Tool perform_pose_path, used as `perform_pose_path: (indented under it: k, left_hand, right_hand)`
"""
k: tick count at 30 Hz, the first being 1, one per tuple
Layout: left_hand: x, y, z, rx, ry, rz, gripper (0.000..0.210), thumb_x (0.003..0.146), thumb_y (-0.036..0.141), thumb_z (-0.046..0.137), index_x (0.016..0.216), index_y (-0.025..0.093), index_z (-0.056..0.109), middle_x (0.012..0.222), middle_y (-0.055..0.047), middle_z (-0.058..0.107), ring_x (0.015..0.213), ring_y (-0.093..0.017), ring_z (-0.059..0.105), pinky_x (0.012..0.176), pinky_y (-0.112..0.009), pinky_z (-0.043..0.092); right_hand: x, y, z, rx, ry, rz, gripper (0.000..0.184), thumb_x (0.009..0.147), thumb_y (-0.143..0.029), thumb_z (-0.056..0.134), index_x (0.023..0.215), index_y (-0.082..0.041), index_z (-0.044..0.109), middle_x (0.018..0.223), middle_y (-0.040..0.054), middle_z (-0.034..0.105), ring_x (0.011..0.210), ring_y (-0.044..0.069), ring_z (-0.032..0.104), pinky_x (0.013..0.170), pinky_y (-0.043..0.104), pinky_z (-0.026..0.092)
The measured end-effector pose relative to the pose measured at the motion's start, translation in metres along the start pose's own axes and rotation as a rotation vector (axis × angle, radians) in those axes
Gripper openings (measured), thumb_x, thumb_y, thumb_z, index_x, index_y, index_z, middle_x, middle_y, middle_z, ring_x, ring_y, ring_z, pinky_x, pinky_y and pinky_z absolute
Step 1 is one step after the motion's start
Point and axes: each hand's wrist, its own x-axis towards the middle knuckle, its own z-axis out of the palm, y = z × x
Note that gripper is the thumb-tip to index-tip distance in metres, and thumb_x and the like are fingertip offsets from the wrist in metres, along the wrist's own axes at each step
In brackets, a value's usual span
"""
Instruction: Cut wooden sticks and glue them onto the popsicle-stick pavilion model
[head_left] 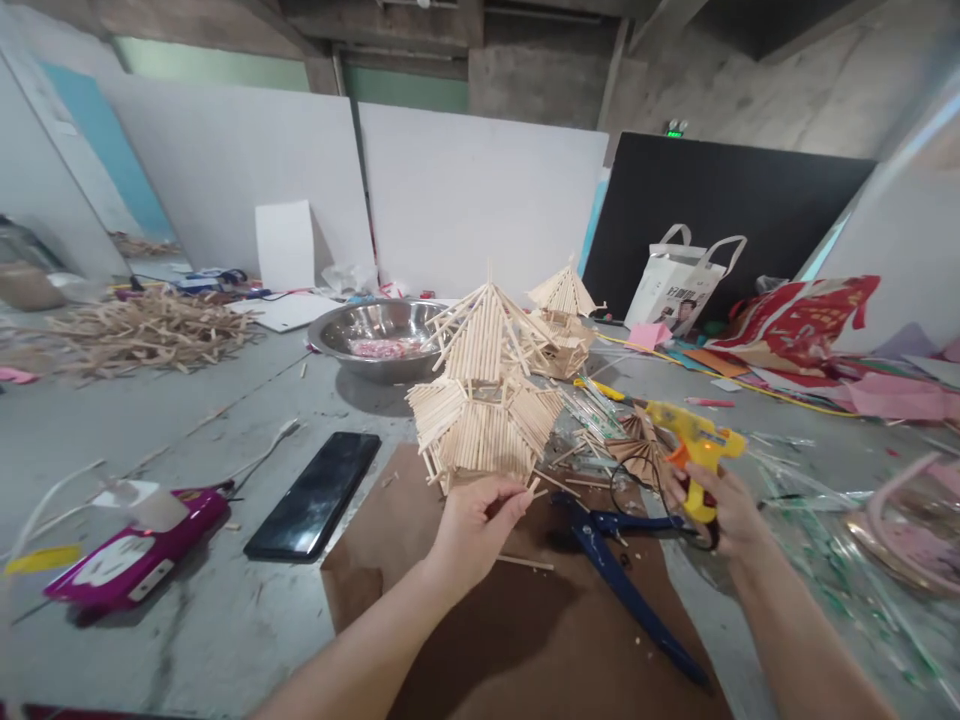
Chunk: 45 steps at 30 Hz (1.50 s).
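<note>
The left hand (474, 535) pinches a small stick (534, 489) at the lower front of the stick pagoda (480, 430), which stands mid-surface (349, 418), partly hiding a second pagoda (566, 295). From here the white tote's (660, 290) lettering is too small to read; the right hand (733, 512) grips a yellow glue gun (697, 437), and writing on the red packaging (802, 312) blurs.

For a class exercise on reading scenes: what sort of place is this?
Probably a craft workshop: the right hand holds a yellow glue gun, near a stick-built tower, and a heap of loose sticks lies farther left.
</note>
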Motion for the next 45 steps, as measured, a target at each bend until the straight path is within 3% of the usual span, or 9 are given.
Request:
perform_pose_path:
  k: [3, 6, 10, 14, 21, 26, 45]
  left_hand:
    - [-0.004, -0.005, 0.002, 0.125, -0.016, 0.18, 0.011, 0.069, 0.025, 0.054, 0.07, 0.021, 0.065, 0.061, -0.005, 0.061, 0.059, -0.013, 0.053, 0.059, -0.023, 0.039]
    - [-0.005, -0.01, 0.004, 0.202, -0.019, 0.257, 0.012, 0.071, 0.023, 0.053, 0.074, 0.021, 0.064, 0.063, -0.005, 0.062, 0.061, -0.013, 0.055, 0.061, -0.023, 0.041]
    - [-0.003, -0.013, 0.004, 0.324, 0.039, 0.426, 0.011, 0.073, 0.019, 0.051, 0.075, 0.018, 0.061, 0.064, -0.004, 0.062, 0.06, -0.012, 0.056, 0.059, -0.021, 0.043]
    - [0.0, -0.013, 0.004, 0.416, 0.086, 0.552, 0.007, 0.073, 0.014, 0.051, 0.075, 0.015, 0.058, 0.062, -0.002, 0.061, 0.057, -0.009, 0.055, 0.054, -0.019, 0.043]
    - [0.0, -0.011, 0.003, 0.456, 0.091, 0.566, 0.005, 0.073, 0.013, 0.052, 0.075, 0.014, 0.056, 0.062, -0.001, 0.061, 0.058, -0.008, 0.056, 0.054, -0.017, 0.043]
    - [0.0, -0.011, 0.003, 0.456, 0.096, 0.562, 0.005, 0.073, 0.013, 0.052, 0.075, 0.014, 0.056, 0.061, -0.002, 0.061, 0.058, -0.008, 0.055, 0.054, -0.017, 0.042]
    - [0.0, -0.011, 0.003, 0.444, 0.087, 0.552, 0.005, 0.074, 0.014, 0.051, 0.076, 0.016, 0.056, 0.06, -0.001, 0.061, 0.057, -0.008, 0.056, 0.054, -0.017, 0.043]
  right_hand:
    - [-0.015, 0.002, 0.024, 0.017, -0.128, -0.038, 0.017, 0.066, -0.034, 0.056, 0.076, -0.02, 0.055, 0.052, -0.0017, 0.05, 0.041, 0.01, 0.041, 0.039, 0.024, 0.032]
    - [-0.028, 0.003, 0.037, -0.104, -0.269, 0.012, 0.021, 0.069, -0.033, 0.054, 0.082, -0.016, 0.056, 0.047, -0.0007, 0.05, 0.041, 0.011, 0.041, 0.042, 0.025, 0.031]
    - [-0.038, 0.005, 0.042, -0.137, -0.339, 0.064, 0.026, 0.069, -0.033, 0.055, 0.088, -0.015, 0.055, 0.053, 0.0001, 0.052, 0.044, 0.01, 0.043, 0.045, 0.025, 0.033]
    - [-0.041, 0.008, 0.042, -0.131, -0.367, 0.073, 0.024, 0.069, -0.037, 0.056, 0.081, -0.015, 0.056, 0.054, -0.0011, 0.048, 0.043, 0.008, 0.041, 0.045, 0.024, 0.035]
    - [-0.044, 0.012, 0.039, -0.249, -0.325, -0.014, 0.029, 0.067, -0.044, 0.056, 0.071, -0.015, 0.057, 0.051, 0.0001, 0.048, 0.04, 0.008, 0.039, 0.038, 0.022, 0.031]
    - [-0.047, 0.02, 0.037, -0.263, -0.302, 0.01, 0.029, 0.066, -0.043, 0.058, 0.073, -0.015, 0.057, 0.057, 0.0014, 0.05, 0.043, 0.008, 0.04, 0.039, 0.022, 0.032]
    - [-0.048, 0.017, 0.043, -0.299, -0.252, -0.032, 0.026, 0.065, -0.04, 0.058, 0.065, -0.015, 0.054, 0.047, -0.0024, 0.044, 0.041, 0.008, 0.038, 0.038, 0.022, 0.031]
